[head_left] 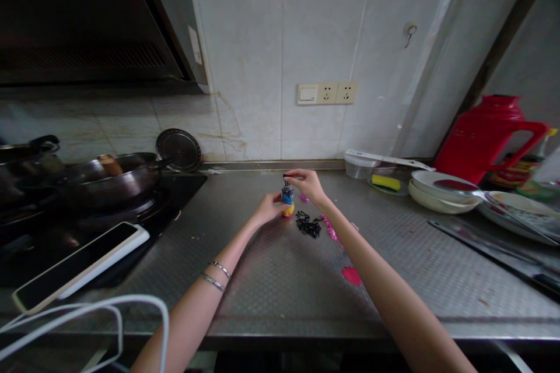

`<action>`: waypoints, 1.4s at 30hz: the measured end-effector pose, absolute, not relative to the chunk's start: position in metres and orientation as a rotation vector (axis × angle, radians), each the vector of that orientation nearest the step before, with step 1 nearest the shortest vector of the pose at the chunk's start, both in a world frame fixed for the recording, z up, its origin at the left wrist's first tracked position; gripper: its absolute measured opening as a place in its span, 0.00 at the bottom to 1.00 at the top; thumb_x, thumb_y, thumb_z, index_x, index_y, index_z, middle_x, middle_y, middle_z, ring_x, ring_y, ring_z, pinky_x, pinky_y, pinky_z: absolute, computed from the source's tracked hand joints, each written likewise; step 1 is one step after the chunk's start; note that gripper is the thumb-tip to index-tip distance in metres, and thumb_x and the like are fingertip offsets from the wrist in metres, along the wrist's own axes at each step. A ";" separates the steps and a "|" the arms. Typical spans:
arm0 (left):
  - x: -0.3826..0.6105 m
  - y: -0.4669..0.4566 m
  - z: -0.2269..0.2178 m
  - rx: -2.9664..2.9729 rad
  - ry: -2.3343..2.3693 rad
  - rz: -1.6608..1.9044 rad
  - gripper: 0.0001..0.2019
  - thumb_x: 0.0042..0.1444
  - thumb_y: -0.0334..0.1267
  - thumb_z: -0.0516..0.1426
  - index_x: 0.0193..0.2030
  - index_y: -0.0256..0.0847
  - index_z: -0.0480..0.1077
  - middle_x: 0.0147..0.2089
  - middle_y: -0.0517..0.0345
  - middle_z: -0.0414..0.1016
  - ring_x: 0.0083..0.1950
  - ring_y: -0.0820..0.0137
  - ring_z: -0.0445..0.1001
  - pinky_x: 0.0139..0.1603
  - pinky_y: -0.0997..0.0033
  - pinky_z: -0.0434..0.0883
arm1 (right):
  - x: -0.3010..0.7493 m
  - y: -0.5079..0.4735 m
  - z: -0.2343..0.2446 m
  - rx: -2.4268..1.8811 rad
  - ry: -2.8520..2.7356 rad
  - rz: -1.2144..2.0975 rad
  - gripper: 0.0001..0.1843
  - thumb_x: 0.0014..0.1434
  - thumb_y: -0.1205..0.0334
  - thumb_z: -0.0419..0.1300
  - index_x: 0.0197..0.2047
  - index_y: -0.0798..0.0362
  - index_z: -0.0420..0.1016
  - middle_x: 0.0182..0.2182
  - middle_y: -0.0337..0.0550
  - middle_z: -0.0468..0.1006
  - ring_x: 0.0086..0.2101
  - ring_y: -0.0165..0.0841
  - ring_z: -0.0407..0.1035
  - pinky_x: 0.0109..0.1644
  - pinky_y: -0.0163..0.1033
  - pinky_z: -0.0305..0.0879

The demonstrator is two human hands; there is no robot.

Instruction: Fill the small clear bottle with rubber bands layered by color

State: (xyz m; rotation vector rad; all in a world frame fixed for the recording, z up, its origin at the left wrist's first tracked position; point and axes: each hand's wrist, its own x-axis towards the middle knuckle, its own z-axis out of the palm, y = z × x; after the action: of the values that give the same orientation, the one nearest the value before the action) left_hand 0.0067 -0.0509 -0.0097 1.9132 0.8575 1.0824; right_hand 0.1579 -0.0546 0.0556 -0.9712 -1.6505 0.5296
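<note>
A small blue and yellow object (287, 201), like a little bottle or toy, stands on the steel counter (280, 280). My left hand (268, 208) grips its side. My right hand (307, 183) pinches a small dark piece at its top. A heap of small black pieces (308, 225) lies just right of it, under my right wrist. Pink bits (331, 229) lie beside the heap, and a pink flat piece (350, 275) rests nearer me by my right forearm.
A stove with a dark wok (109, 178) and a pot lid (178, 149) sits left. A phone (79, 265) and white cable (109, 309) lie at the front left. Bowls (437, 192), a sponge (385, 182), a red thermos jug (485, 134) and a knife (494, 250) are right.
</note>
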 end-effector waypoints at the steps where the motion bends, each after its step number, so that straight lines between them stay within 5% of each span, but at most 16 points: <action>1: 0.007 -0.051 -0.010 1.914 0.867 1.082 0.15 0.42 0.32 0.59 0.40 0.35 0.70 0.41 0.53 0.75 0.44 0.65 0.71 0.48 0.64 0.65 | 0.158 -0.055 0.054 -0.976 -1.659 0.522 0.13 0.45 0.57 0.60 0.33 0.56 0.76 0.32 0.45 0.77 0.34 0.34 0.70 0.39 0.37 0.65; 16: 0.007 -0.048 -0.014 1.946 0.828 1.090 0.15 0.44 0.32 0.58 0.41 0.34 0.70 0.43 0.50 0.74 0.44 0.65 0.71 0.48 0.63 0.65 | 0.165 -0.061 0.061 -1.021 -1.936 0.226 0.10 0.50 0.58 0.57 0.29 0.54 0.76 0.32 0.44 0.75 0.34 0.31 0.68 0.38 0.34 0.61; 28: 0.007 -0.050 -0.013 1.947 0.854 1.085 0.16 0.43 0.32 0.59 0.42 0.36 0.70 0.43 0.53 0.74 0.44 0.65 0.71 0.49 0.63 0.64 | 0.166 -0.064 0.066 -1.130 -2.087 0.074 0.31 0.60 0.46 0.38 0.27 0.56 0.75 0.32 0.48 0.72 0.38 0.34 0.64 0.46 0.37 0.56; 42: 0.007 -0.047 -0.015 1.945 0.848 1.087 0.16 0.43 0.32 0.59 0.42 0.34 0.70 0.42 0.51 0.74 0.44 0.65 0.71 0.49 0.62 0.65 | 0.176 -0.071 0.072 -1.049 -2.044 -0.029 0.20 0.59 0.53 0.47 0.29 0.54 0.75 0.33 0.46 0.72 0.36 0.33 0.65 0.43 0.37 0.57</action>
State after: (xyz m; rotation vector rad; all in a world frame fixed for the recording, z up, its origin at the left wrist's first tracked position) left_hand 0.0072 -0.0467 -0.0150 1.9452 0.8480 1.0870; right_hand 0.1761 -0.0711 0.0718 -1.0486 -2.0439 -0.0287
